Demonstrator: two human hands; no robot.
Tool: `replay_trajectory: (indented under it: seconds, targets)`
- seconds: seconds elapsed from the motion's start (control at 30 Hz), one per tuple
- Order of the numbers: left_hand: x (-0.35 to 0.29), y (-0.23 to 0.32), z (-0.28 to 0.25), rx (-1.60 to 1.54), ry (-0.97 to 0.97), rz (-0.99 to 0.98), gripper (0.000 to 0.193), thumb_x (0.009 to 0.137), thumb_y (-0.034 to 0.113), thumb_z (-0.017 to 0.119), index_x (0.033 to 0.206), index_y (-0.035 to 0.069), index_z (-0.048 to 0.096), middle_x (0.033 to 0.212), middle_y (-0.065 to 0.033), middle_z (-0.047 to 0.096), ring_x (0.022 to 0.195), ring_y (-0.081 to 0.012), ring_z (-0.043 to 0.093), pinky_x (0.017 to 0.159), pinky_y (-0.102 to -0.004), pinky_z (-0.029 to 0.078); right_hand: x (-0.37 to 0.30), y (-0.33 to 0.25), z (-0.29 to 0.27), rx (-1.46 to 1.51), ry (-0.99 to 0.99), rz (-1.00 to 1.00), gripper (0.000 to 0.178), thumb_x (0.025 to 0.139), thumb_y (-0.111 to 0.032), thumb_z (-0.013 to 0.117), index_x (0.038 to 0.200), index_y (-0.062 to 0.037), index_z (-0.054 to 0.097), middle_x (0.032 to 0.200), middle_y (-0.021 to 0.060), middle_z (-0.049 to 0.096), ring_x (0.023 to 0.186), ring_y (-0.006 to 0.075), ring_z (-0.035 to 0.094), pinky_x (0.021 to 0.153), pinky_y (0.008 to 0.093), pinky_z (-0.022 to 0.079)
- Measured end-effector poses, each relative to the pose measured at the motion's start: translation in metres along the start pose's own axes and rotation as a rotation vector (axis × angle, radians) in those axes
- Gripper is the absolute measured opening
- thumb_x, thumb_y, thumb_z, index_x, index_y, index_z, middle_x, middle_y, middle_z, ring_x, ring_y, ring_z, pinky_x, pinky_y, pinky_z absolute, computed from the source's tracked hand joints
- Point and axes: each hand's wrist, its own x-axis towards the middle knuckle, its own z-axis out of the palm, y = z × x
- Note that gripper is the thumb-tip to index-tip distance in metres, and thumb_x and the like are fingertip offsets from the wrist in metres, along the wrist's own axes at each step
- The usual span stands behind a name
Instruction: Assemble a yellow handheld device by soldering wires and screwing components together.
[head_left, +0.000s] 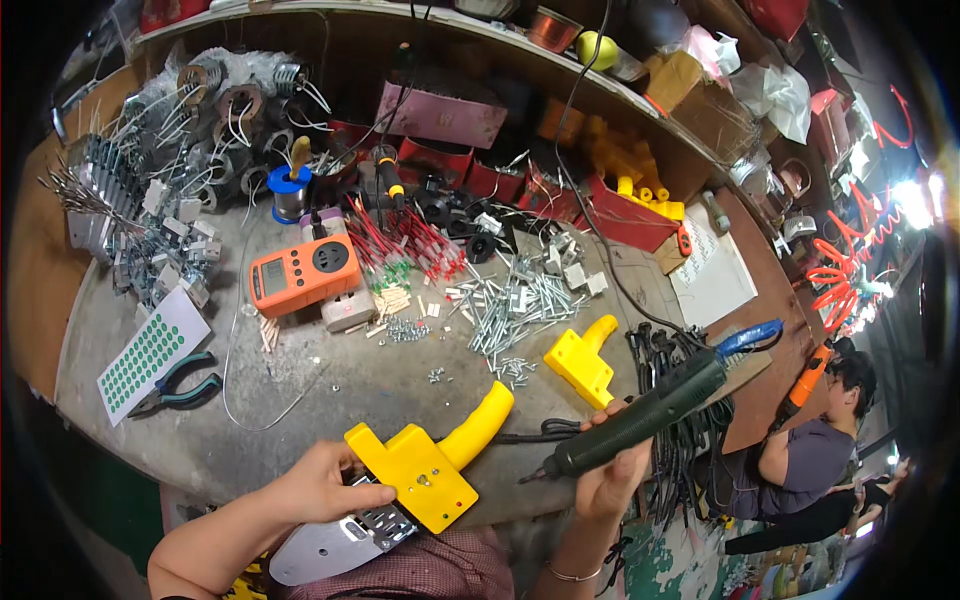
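My left hand (pixel 325 488) grips a yellow plastic housing with a curved handle (pixel 432 468), thumb pressed near its lower edge. A silver metal plate with a rounded end (pixel 325 553) extends from the housing over my lap. In my right hand (pixel 612 480) lies a dark green electric screwdriver (pixel 640 412), its fingers wrapped round the body. The bit (pixel 533 477) points left toward the housing, apart from it. Past the screwdriver, a second yellow housing (pixel 582 360) rests on the table. A black power cord (pixel 545 433) lies between the two hands' tools.
Loose screws (pixel 510 310), red wires (pixel 400 240) and an orange meter (pixel 305 272) cover the middle. Pliers (pixel 180 385) and a green-dotted sticker sheet (pixel 153 355) lie left. Black cords (pixel 680 430) bunch at right. Red bins (pixel 630 215) line the back. Another person (pixel 815 460) sits beyond.
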Motion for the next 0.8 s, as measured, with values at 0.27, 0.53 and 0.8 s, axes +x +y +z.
replay_trajectory:
  seconds: [0.27,0.53,0.8]
  targets:
    - [0.004,-0.009,-0.002,0.044,0.061,0.069,0.039,0.081,0.024,0.077,0.108,-0.001,0.066,0.082,-0.0016,0.065,0.074,-0.0075,0.055,0.063,-0.0262,0.045,-0.003,-0.021,0.018,-0.383,-0.192,-0.015,0.097,0.071,-0.037,0.083,0.141,0.0049,0.031,0.092,0.0060,0.050,0.081,0.0166,0.050,0.077,0.0323,0.046]
    - [0.009,0.018,0.000,0.000,-0.005,0.033,0.041,0.083,0.016,0.074,0.115,-0.006,0.061,0.107,-0.0092,0.068,0.096,-0.0135,0.061,0.087,-0.0289,0.047,0.000,-0.033,0.029,-0.260,-0.192,-0.147,0.064,0.085,-0.020,0.064,0.136,0.0021,0.035,0.079,0.0048,0.046,0.074,0.0147,0.046,0.075,0.0304,0.042]
    - [0.008,0.015,0.003,-0.046,-0.036,0.000,0.040,0.084,0.013,0.072,0.117,-0.007,0.060,0.109,-0.0101,0.068,0.099,-0.0147,0.062,0.090,-0.0296,0.048,-0.020,-0.043,0.096,0.194,-0.279,-0.292,0.056,0.084,-0.038,0.061,0.117,0.0030,0.041,0.073,0.0032,0.043,0.055,0.0088,0.041,0.055,0.0231,0.034]
